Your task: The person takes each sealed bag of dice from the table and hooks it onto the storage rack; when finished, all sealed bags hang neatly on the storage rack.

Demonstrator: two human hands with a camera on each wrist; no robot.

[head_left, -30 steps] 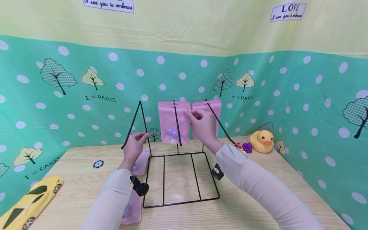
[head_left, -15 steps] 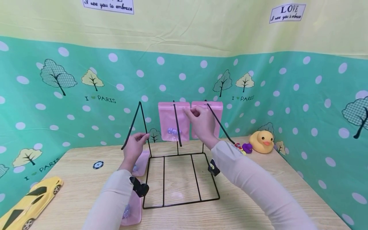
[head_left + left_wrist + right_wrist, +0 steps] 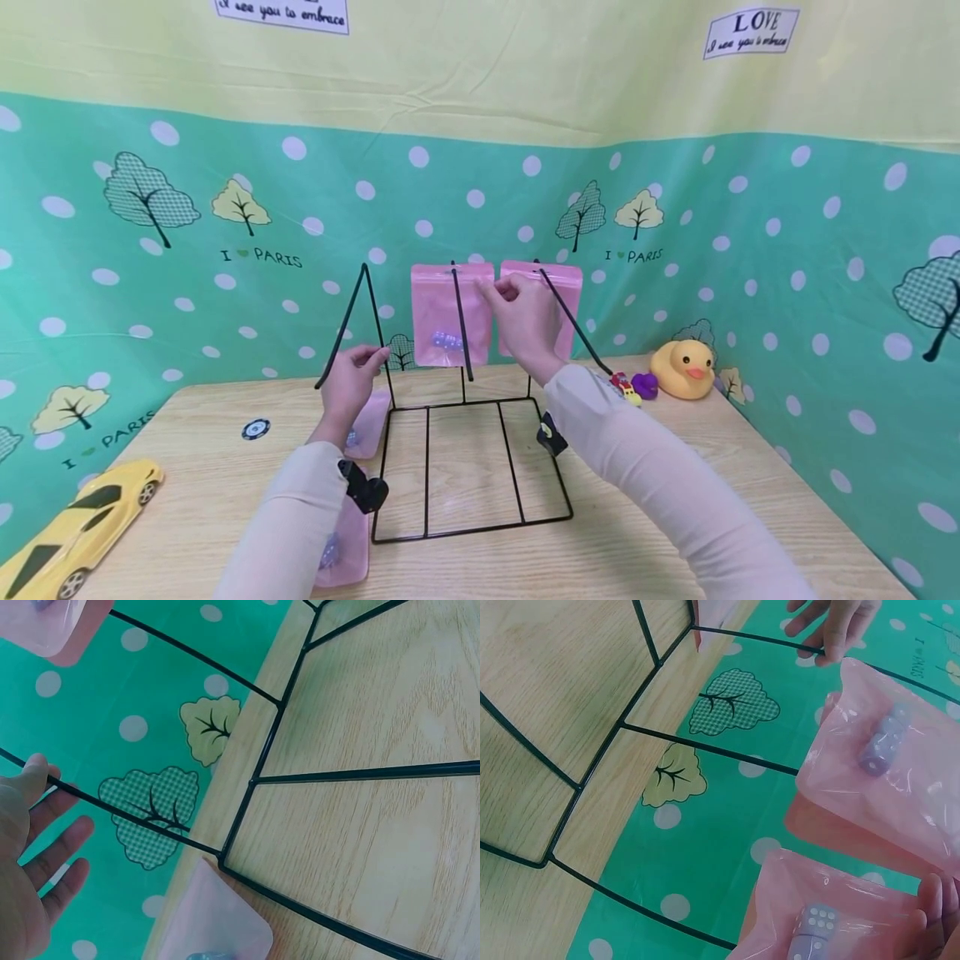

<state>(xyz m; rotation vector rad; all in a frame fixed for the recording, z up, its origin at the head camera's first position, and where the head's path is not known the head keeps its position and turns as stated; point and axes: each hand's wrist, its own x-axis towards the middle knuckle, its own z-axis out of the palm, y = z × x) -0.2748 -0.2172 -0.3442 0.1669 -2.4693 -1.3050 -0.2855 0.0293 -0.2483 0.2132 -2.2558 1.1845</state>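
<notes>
A black wire rack (image 3: 427,475) stands on the table. My left hand (image 3: 350,383) pinches its left upright between thumb and index finger, the other fingers loosely spread in the left wrist view. A pink zip bag (image 3: 435,308) with purple dice (image 3: 885,739) hangs on the middle prong. With thumb and index finger, my right hand (image 3: 528,321) pinches that bag's upper right edge. Another pink bag (image 3: 566,283) with dice hangs on the right prong, partly hidden behind my right hand. The left prong (image 3: 345,321) carries no bag.
Two more pink bags, a far one (image 3: 372,425) and a near one (image 3: 348,546), lie left of the rack, partly covered by my left arm. A yellow toy car (image 3: 90,525) and a poker chip (image 3: 257,428) lie left. A rubber duck (image 3: 682,369) and small toys (image 3: 643,385) sit back right.
The middle and right bags have risen slightly and hang straighter. My right forearm has shifted a little left, with its fingers still at the middle bag's edge. The left hand stays put.
</notes>
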